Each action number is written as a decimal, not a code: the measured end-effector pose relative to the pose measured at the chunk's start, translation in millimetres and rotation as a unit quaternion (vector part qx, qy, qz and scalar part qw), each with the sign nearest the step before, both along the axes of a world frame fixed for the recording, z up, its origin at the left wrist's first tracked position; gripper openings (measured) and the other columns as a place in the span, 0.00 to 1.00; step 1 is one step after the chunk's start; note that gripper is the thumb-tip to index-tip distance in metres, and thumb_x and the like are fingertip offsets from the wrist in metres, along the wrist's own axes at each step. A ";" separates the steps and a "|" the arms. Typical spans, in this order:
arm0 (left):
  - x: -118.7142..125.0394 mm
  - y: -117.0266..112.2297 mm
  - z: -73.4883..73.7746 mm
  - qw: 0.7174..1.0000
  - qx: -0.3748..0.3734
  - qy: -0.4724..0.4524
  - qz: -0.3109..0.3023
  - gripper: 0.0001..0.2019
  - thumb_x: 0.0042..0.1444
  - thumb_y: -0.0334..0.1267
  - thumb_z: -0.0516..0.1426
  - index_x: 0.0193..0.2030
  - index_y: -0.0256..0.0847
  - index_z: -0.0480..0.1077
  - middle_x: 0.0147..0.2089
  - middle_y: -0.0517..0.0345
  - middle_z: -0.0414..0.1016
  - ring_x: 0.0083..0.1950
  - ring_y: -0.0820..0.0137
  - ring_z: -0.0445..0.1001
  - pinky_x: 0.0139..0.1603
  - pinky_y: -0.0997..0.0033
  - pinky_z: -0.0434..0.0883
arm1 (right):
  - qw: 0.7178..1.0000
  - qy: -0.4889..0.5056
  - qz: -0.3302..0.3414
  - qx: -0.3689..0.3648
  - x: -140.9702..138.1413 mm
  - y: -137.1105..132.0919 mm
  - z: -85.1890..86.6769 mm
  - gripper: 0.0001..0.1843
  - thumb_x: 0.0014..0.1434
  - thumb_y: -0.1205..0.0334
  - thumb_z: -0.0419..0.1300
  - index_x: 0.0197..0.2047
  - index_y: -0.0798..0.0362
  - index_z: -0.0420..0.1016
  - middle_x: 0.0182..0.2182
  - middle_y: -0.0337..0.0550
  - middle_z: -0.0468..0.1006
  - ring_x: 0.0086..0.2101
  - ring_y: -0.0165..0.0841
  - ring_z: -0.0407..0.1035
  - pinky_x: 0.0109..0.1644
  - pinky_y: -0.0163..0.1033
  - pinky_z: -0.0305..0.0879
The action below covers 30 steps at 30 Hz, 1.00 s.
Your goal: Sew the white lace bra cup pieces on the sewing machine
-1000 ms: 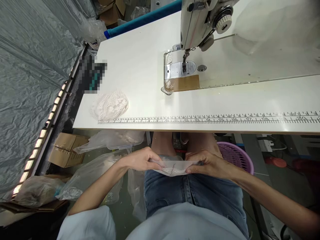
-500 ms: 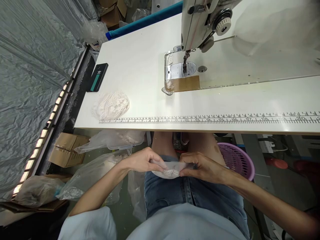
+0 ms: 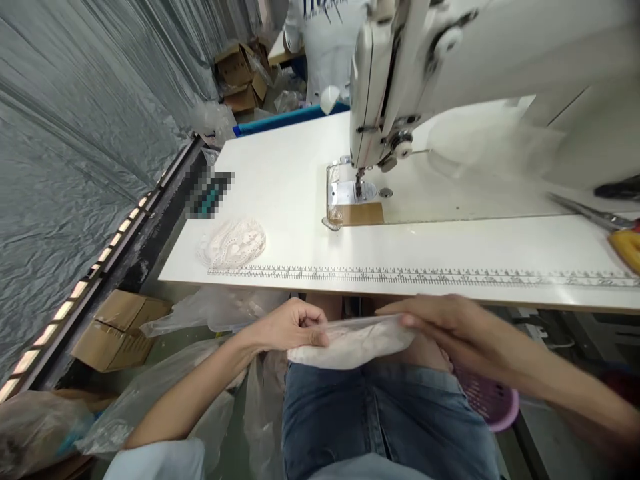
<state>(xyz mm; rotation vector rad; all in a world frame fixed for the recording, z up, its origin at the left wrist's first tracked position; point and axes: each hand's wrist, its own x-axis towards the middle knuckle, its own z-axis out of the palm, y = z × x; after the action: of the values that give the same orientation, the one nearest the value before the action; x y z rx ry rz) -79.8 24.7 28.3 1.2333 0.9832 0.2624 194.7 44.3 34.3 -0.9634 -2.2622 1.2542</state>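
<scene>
A piece of thin white fabric [image 3: 350,345] is stretched between my two hands above my lap, just below the table's front edge. My left hand [image 3: 306,325] pinches its left end between thumb and curled fingers. At the other end, my right hand [image 3: 443,323] grips the fabric's upper right corner, thumb on it, somewhat smeared by motion. The sheer cloth sags between them, its lower edge rounded. On the table, a bundle of white lace [image 3: 235,244] lies at the left, apart from both hands.
A sewing machine [image 3: 373,107] stands on the white table [image 3: 290,200], a printed ruler [image 3: 380,275] along its front. Yellow-handled scissors [image 3: 625,240] lie at the right. Below are a purple basket [image 3: 487,397], plastic bags and a cardboard box [image 3: 117,330]. Behind the table is a person [image 3: 333,50].
My right hand has moved right and slightly up, spreading the fabric wider. My left hand stays nearly in place. The view has tilted upward, bringing the scissors and the person behind into sight.
</scene>
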 end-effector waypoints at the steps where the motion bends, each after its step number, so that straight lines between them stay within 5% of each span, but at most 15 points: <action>1: 3.5 9.6 9.9 1.000 0.006 -0.015 0.001 0.19 0.46 0.51 0.62 0.26 0.33 0.69 0.18 0.67 0.58 0.20 0.82 0.50 0.18 0.79 0.47 | 1.000 0.002 -0.020 0.000 9.1 11.5 11.8 0.20 0.64 0.49 0.48 0.45 0.53 0.75 0.34 0.44 0.78 0.36 0.36 0.72 0.40 0.37 0.68; 5: 20.0 56.3 54.3 0.996 0.067 -0.041 -0.040 0.16 0.46 0.46 0.64 0.29 0.32 0.72 0.19 0.67 0.59 0.20 0.82 0.52 0.19 0.80 0.50 | 0.982 -0.052 -0.156 0.096 57.2 61.8 41.5 0.27 0.61 0.39 0.46 0.35 0.50 0.76 0.32 0.43 0.79 0.33 0.37 0.72 0.38 0.38 0.69; 7: 26.8 79.2 74.6 0.989 0.122 -0.022 -0.084 0.14 0.47 0.44 0.64 0.31 0.32 0.74 0.19 0.67 0.60 0.20 0.82 0.54 0.20 0.80 0.52 | 0.937 -0.129 -0.262 0.191 81.5 79.3 49.2 0.32 0.59 0.34 0.42 0.32 0.51 0.75 0.28 0.45 0.78 0.30 0.40 0.71 0.35 0.42 0.68; 9: 32.4 97.9 90.4 0.976 0.173 -0.001 -0.136 0.12 0.48 0.43 0.63 0.32 0.33 0.75 0.22 0.63 0.66 0.24 0.80 0.61 0.24 0.80 0.59 | 0.863 -0.220 -0.337 0.305 94.4 85.0 54.2 0.37 0.59 0.34 0.36 0.34 0.53 0.75 0.28 0.52 0.78 0.30 0.46 0.71 0.36 0.50 0.67; 11: 37.8 110.9 100.6 0.964 0.196 0.010 -0.179 0.11 0.50 0.41 0.63 0.33 0.33 0.76 0.29 0.58 0.72 0.31 0.76 0.68 0.32 0.78 0.65 | 0.816 -0.246 -0.320 0.414 88.4 80.3 55.8 0.37 0.61 0.36 0.36 0.44 0.57 0.74 0.40 0.62 0.76 0.41 0.55 0.69 0.46 0.60 0.62; 13: 43.5 118.6 106.0 0.961 0.178 0.010 -0.211 0.11 0.49 0.41 0.63 0.33 0.34 0.76 0.32 0.56 0.75 0.35 0.74 0.71 0.37 0.77 0.67 | 0.870 -0.167 -0.197 0.419 64.3 71.9 53.7 0.34 0.60 0.36 0.44 0.53 0.56 0.69 0.49 0.59 0.72 0.50 0.52 0.65 0.53 0.58 0.59; 16: 48.5 124.4 113.5 0.965 0.143 0.001 -0.218 0.12 0.47 0.41 0.65 0.34 0.34 0.75 0.31 0.57 0.76 0.34 0.74 0.72 0.37 0.76 0.69 | 0.976 -0.061 0.025 0.208 16.2 68.7 48.1 0.36 0.50 0.37 0.59 0.56 0.49 0.65 0.50 0.49 0.72 0.49 0.43 0.66 0.50 0.46 0.66; 20: 36.4 129.7 137.2 0.961 0.197 0.029 -0.194 0.10 0.49 0.39 0.63 0.35 0.33 0.74 0.30 0.57 0.75 0.33 0.74 0.71 0.37 0.76 0.68 | 0.995 0.038 0.078 0.057 -14.5 83.9 52.1 0.21 0.54 0.42 0.59 0.37 0.52 0.73 0.30 0.40 0.74 0.33 0.35 0.69 0.36 0.37 0.66; 23: 19.1 128.2 151.1 0.933 0.298 0.091 -0.177 0.07 0.53 0.35 0.60 0.34 0.32 0.74 0.30 0.57 0.75 0.33 0.74 0.71 0.36 0.77 0.68 | 0.987 0.004 0.015 0.161 -7.9 87.6 66.3 0.16 0.62 0.52 0.54 0.30 0.54 0.71 0.25 0.39 0.71 0.27 0.31 0.66 0.32 0.34 0.61; 25: 11.5 122.0 143.9 0.906 0.367 0.125 -0.170 0.05 0.55 0.33 0.58 0.34 0.33 0.74 0.31 0.56 0.76 0.34 0.74 0.73 0.37 0.77 0.68 | 0.944 -0.058 -0.030 0.324 -1.8 81.7 70.9 0.15 0.65 0.59 0.49 0.29 0.54 0.70 0.24 0.40 0.71 0.26 0.31 0.64 0.33 0.35 0.57; 27: 9.1 111.5 120.0 0.865 0.441 0.163 -0.172 0.05 0.57 0.32 0.56 0.34 0.35 0.74 0.33 0.57 0.77 0.36 0.73 0.74 0.40 0.75 0.67 | 0.880 -0.129 -0.031 0.455 0.3 71.9 64.1 0.16 0.66 0.66 0.45 0.29 0.54 0.69 0.23 0.41 0.70 0.25 0.31 0.62 0.34 0.38 0.54; 30: 11.1 88.5 68.0 0.764 0.566 0.249 -0.186 0.08 0.57 0.25 0.53 0.32 0.37 0.72 0.35 0.56 0.77 0.37 0.71 0.73 0.45 0.69 0.66 | 0.843 -0.188 0.015 0.504 -2.0 54.7 37.8 0.19 0.65 0.72 0.42 0.27 0.54 0.67 0.23 0.42 0.69 0.25 0.32 0.62 0.35 0.39 0.53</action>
<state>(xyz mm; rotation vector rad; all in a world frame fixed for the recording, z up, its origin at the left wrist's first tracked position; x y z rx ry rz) -68.6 113.2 96.3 2.6942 0.9896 0.2074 192.7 99.0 72.2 -0.7526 -2.6760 -0.2578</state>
